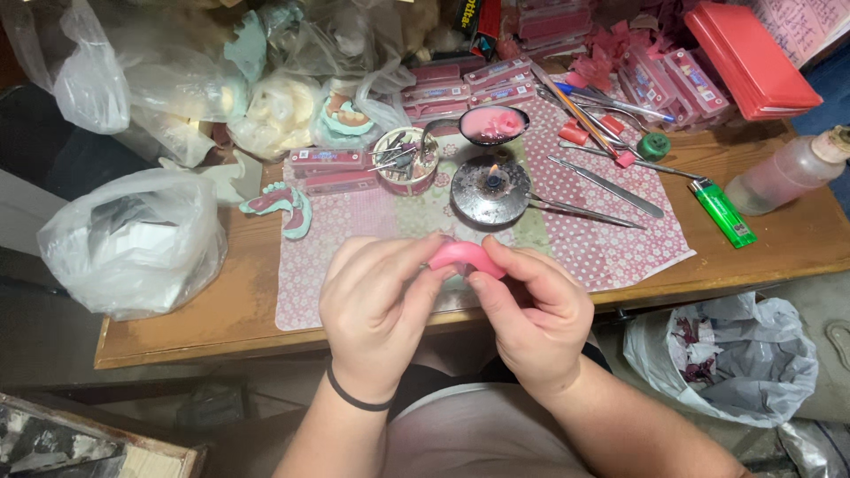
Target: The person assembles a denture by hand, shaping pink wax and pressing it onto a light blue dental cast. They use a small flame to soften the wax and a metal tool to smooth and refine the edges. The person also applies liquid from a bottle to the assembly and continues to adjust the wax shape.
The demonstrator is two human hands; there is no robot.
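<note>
Fingers (416, 265) of left hand (376, 310) and right hand (531, 310) pinch curved pink wax piece (462, 255) above floral mat (602, 248), near lit burner (490, 188).

**One head view, looking steeply down**

I have a single camera, worn on the head, tilted steeply down and forward over the brown wooden workbench (797, 243). It sits close: both forearms enter from the bottom edge. The far clutter reaches the top edge; floor shows on both sides.

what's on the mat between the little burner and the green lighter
In the head view, two long metal tools lie on the flowered mat between the burner and the lighter.
</note>
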